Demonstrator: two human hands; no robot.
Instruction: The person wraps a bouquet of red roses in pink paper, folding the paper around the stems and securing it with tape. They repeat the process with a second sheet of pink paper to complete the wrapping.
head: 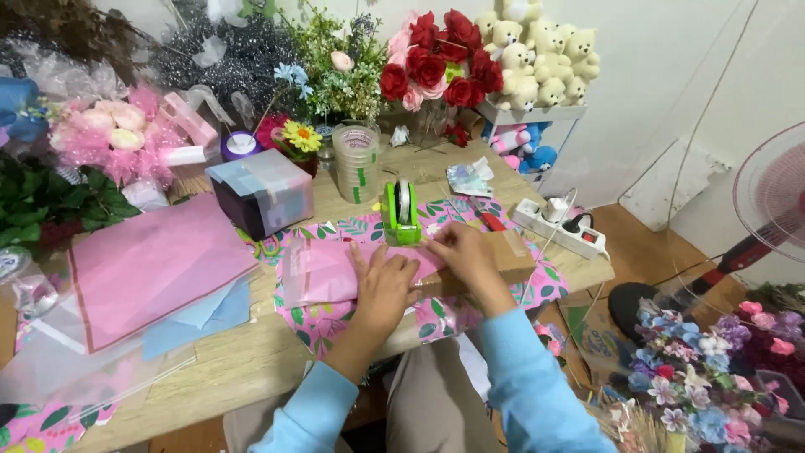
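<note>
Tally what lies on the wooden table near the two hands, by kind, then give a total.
Green tape dispenser: 1
Brown cardboard box under the right hand: 1
Clear-wrapped dark box: 1
White power strip: 1
Pink tissue sheet under the left hand: 1
Total: 5

Two hands (381,289), one green tape dispenser (401,214), one cardboard box (495,260), one power strip (560,228), one fan (771,201)

We press our left hand (384,285) flat, fingers spread. Our right hand (464,256) lies just beside it, fingers curled down.
</note>
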